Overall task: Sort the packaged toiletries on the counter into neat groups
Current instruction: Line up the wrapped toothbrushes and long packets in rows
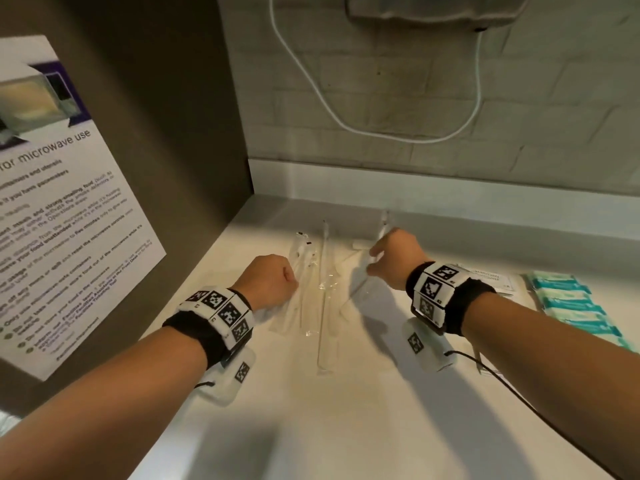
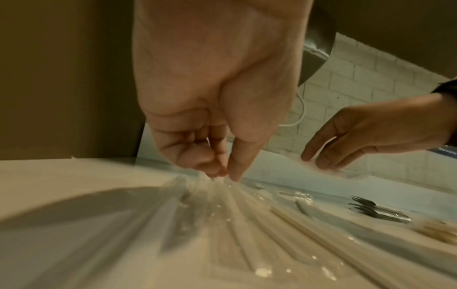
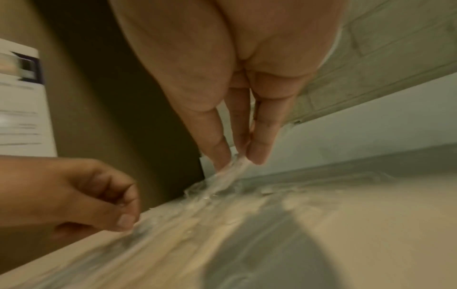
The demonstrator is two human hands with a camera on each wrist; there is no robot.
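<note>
Left hand [image 1: 273,278] is pinching the clear-plastic-wrapped slim white toiletry packets [image 1: 311,292] lying on the white tabletop [image 1: 346,410]; right hand [image 1: 391,259] is pinching one clear wrapped packet [image 3: 230,172], lifting its end.

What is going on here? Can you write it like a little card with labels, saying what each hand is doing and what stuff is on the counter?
place: white counter below a brick wall
left hand: fingers pinch a clear wrapped packet in the pile
right hand: fingers pinch the end of another clear packet, lifting it off the counter
middle pile: long thin items in clear wrappers, lying loosely side by side
right side: teal packets in a row, white card beside them
left wall: microwave-use poster
sorting: clear-wrapped pile not yet tidy
</note>
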